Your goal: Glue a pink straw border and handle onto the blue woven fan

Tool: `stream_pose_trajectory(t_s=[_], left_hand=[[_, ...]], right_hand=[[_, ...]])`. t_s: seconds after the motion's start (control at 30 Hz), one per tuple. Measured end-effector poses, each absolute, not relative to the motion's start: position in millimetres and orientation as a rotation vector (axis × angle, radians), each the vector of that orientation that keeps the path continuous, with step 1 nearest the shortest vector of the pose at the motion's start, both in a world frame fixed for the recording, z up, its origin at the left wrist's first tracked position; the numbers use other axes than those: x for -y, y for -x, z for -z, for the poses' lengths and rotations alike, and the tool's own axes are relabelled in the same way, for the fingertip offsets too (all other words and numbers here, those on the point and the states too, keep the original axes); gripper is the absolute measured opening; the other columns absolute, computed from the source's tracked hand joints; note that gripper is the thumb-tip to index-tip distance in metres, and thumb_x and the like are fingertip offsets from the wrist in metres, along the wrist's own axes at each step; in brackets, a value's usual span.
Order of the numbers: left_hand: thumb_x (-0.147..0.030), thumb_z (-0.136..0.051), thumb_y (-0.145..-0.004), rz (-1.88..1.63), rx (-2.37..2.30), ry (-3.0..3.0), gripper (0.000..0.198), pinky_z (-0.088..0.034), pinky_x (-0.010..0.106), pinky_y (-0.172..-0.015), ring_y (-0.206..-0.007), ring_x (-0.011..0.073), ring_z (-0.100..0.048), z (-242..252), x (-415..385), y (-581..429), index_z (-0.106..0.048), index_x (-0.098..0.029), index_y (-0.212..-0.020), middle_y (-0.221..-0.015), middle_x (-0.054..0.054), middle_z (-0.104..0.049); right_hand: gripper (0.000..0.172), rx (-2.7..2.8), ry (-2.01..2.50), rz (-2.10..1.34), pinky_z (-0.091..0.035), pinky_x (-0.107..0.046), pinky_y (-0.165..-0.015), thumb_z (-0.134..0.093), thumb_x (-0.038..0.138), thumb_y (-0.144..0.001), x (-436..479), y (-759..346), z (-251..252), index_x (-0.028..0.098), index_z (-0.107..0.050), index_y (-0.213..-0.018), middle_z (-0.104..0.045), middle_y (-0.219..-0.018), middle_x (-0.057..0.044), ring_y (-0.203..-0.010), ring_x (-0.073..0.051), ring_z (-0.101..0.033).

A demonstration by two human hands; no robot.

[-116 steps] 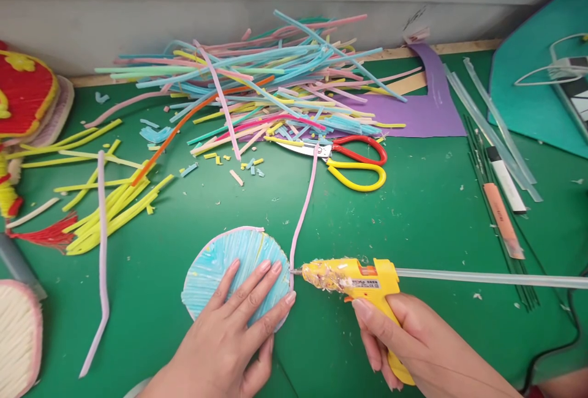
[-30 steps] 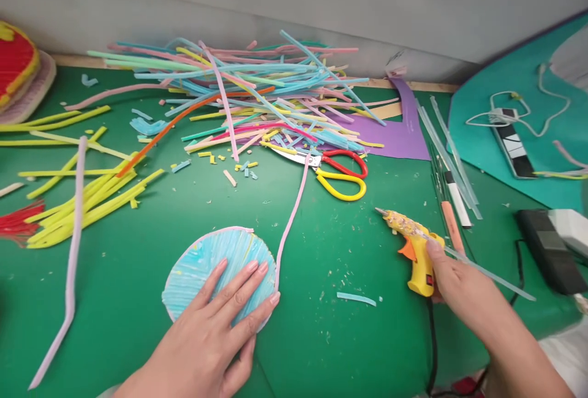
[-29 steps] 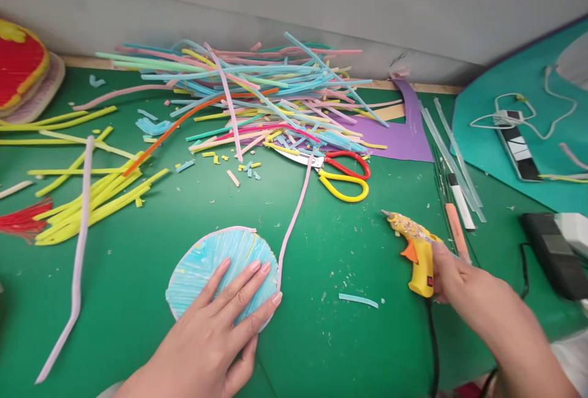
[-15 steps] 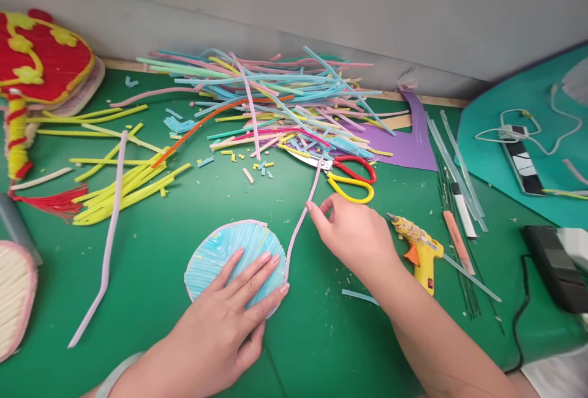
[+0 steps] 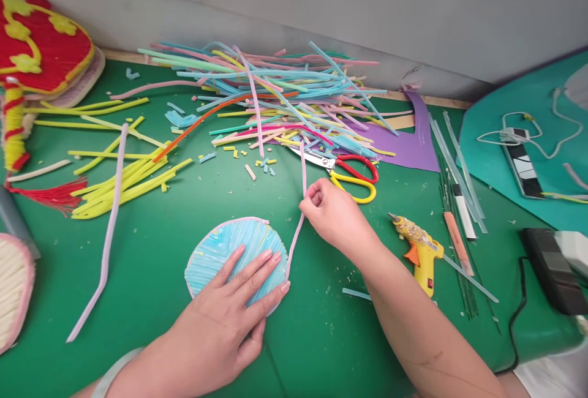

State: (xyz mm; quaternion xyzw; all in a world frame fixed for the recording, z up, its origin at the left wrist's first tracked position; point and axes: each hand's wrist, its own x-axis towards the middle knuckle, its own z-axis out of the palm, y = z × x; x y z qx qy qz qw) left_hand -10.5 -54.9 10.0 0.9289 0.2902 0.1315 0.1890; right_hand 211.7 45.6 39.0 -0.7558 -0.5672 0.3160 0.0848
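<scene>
A round pad (image 5: 229, 240) covered in light-blue pipe cleaners, with a pale pink edging, lies on the green table. Across it my left hand (image 5: 229, 318) rests flat, fingers spread, pressing it down; part of the pad is hidden beneath. From the pad's right edge a pale pink pipe cleaner (image 5: 294, 244) runs upward, its lower end by my left fingertips. My right hand (image 5: 333, 211) is closed in a pinch on this strip about halfway along. Just beyond that hand lie scissors (image 5: 353, 177) with one red and one yellow handle.
A heap of coloured pipe cleaners (image 5: 275, 89) lies along the wall. Yellow pipe cleaners (image 5: 124, 187) and a lilac one (image 5: 111, 220) are at left, near a red-and-yellow fan (image 5: 55, 55). At right are a yellow glue gun (image 5: 420, 251), glue sticks (image 5: 454, 165) and a black device (image 5: 554, 269).
My right hand has moved left and slightly up, its fingers now closed on the pink pipe cleaner. The strip's upper part has swung left. My left hand stays on the pad.
</scene>
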Motion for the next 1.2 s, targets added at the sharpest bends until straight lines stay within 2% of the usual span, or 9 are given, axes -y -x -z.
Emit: stream_pose_trajectory(t_s=[0.2, 0.3, 0.43, 0.47, 0.57, 0.63, 0.87, 1.1, 1.2], left_hand=[[-0.012, -0.049, -0.090, -0.366, -0.825, -2.588, 0.051, -0.021, 0.057, -0.121, -0.146, 0.0274, -0.034, -10, 55, 11, -0.053, -0.022, -0.139, -0.156, 0.012, -0.040], [-0.012, -0.049, -0.090, -0.359, -0.826, -2.581, 0.051, -0.021, 0.058, -0.121, -0.145, 0.0277, -0.035, -10, 56, 12, -0.052, -0.022, -0.140, -0.156, 0.012, -0.039], [-0.010, -0.049, -0.089, -0.355, -0.825, -2.588, 0.052, -0.021, 0.059, -0.120, -0.145, 0.0283, -0.035, -10, 56, 12, -0.052, -0.021, -0.140, -0.157, 0.013, -0.038], [-0.011, -0.049, -0.089, -0.353, -0.825, -2.588, 0.052, -0.022, 0.059, -0.120, -0.145, 0.0283, -0.036, -10, 55, 12, -0.052, -0.021, -0.140, -0.157, 0.012, -0.038], [-0.013, -0.049, -0.090, -0.350, -0.826, -2.581, 0.051, -0.022, 0.058, -0.120, -0.145, 0.0279, -0.036, -10, 55, 11, -0.052, -0.022, -0.140, -0.157, 0.012, -0.039], [-0.013, -0.050, -0.090, -0.352, -0.825, -2.581, 0.050, -0.022, 0.058, -0.121, -0.145, 0.0275, -0.037, -11, 54, 11, -0.053, -0.022, -0.139, -0.156, 0.012, -0.039], [-0.014, -0.049, -0.091, -0.359, -0.823, -2.596, 0.047, -0.022, 0.058, -0.121, -0.144, 0.0276, -0.037, -11, 54, 11, -0.054, -0.020, -0.137, -0.155, 0.013, -0.041], [-0.009, -0.048, -0.088, -0.351, -0.800, -2.632, 0.049, -0.023, 0.059, -0.120, -0.144, 0.0293, -0.038, -13, 53, 10, -0.055, -0.017, -0.135, -0.154, 0.016, -0.042], [-0.012, -0.050, -0.090, -0.385, -0.805, -2.616, 0.047, -0.021, 0.057, -0.121, -0.143, 0.0282, -0.039, -13, 52, 10, -0.056, -0.018, -0.135, -0.153, 0.014, -0.044]], right_hand=[[0.011, 1.323, 1.942, -1.342, -0.041, -0.024, -0.054, -0.054, 0.021, -0.079, -40, -213, -44, 0.023, -0.050, -0.089, -0.060, -0.071, 0.006, -0.059, -0.012, -0.056], [0.027, 1.239, 1.824, -1.452, -0.042, -0.023, -0.056, -0.053, 0.019, -0.080, -35, -218, -45, 0.021, -0.052, -0.107, -0.060, -0.072, 0.006, -0.063, -0.011, -0.058], [0.052, 1.147, 1.778, -1.492, -0.043, -0.023, -0.056, -0.059, 0.022, -0.080, -31, -224, -46, 0.018, -0.045, -0.130, -0.060, -0.076, 0.005, -0.066, -0.012, -0.058], [0.050, 1.136, 1.783, -1.497, -0.043, -0.023, -0.057, -0.060, 0.023, -0.080, -30, -225, -48, 0.018, -0.048, -0.128, -0.060, -0.077, 0.004, -0.067, -0.011, -0.058], [0.025, 1.156, 1.796, -1.500, -0.044, -0.023, -0.059, -0.060, 0.029, -0.082, -25, -228, -54, 0.017, -0.061, -0.105, -0.060, -0.078, 0.001, -0.068, -0.011, -0.056], [0.018, 1.181, 1.802, -1.482, -0.046, -0.024, -0.062, -0.060, 0.033, -0.083, -21, -232, -59, 0.018, -0.063, -0.093, -0.061, -0.080, 0.000, -0.070, -0.011, -0.056], [0.024, 1.206, 1.833, -1.421, -0.050, -0.025, -0.065, -0.064, 0.042, -0.083, -5, -241, -66, 0.021, -0.065, -0.095, -0.061, -0.080, -0.001, -0.071, -0.012, -0.057], [0.019, 1.206, 1.802, -1.409, -0.052, -0.027, -0.067, -0.063, 0.037, -0.083, -15, -231, -61, 0.020, -0.064, -0.091, -0.062, -0.078, -0.001, -0.070, -0.013, -0.059], [0.015, 1.191, 1.797, -1.426, -0.053, -0.026, -0.068, -0.063, 0.034, -0.084, -25, -227, -53, 0.019, -0.063, -0.090, -0.063, -0.078, 0.000, -0.069, -0.012, -0.060]])
